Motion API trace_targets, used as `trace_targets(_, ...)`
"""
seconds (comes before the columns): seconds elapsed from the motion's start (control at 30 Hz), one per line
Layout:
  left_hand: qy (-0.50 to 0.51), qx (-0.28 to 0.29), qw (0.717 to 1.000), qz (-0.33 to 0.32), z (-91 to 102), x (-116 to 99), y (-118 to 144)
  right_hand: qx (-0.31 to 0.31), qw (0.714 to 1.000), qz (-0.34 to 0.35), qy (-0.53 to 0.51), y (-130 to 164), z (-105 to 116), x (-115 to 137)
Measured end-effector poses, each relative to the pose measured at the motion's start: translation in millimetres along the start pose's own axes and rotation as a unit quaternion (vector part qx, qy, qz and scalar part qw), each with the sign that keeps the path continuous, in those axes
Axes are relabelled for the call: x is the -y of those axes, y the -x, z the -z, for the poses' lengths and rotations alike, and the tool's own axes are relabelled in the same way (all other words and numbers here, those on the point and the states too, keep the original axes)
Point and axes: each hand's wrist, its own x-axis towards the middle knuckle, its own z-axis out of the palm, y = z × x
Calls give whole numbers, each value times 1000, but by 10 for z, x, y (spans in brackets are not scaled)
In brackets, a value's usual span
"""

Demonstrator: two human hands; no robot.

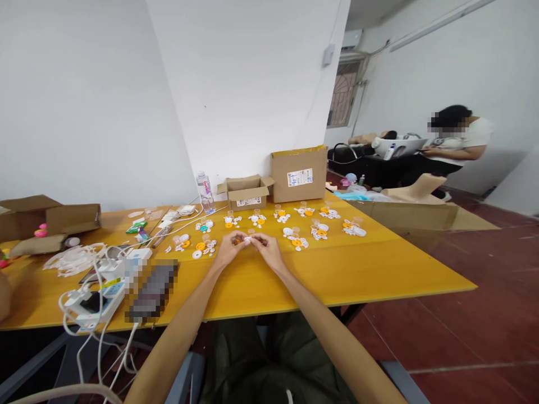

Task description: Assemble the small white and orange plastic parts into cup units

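Note:
My left hand [229, 247] and my right hand [266, 249] meet over the middle of the yellow table [337, 269]. Between their fingertips sit an orange part [238, 240] and a small white part [248, 239]. The left fingers pinch the orange part, the right fingers pinch the white one. Several little groups of white and orange plastic pieces [295, 241] lie in rows beyond and beside my hands, some with small clear cups.
Two cardboard boxes [298, 174] [246, 192] and a water bottle [205, 191] stand at the wall. Power strip, chargers and white cables [101, 280] crowd the left. More boxes [50, 219] lie far left. Another person [455, 140] sits at the back right.

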Motion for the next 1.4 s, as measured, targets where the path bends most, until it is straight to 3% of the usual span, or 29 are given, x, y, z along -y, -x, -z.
trace_targets(0.43,28,2,1000,13,12,-23,2,-1,1000,-16,-24,17,-34,35)
trace_targets(1.1,56,-18,998,-3,4,-19,-15,-5,996,77,41,15,-34,6)
trace_targets(1.4,57,-11,998,-10,-1,-28,-15,-18,996,73,55,20,-36,0)
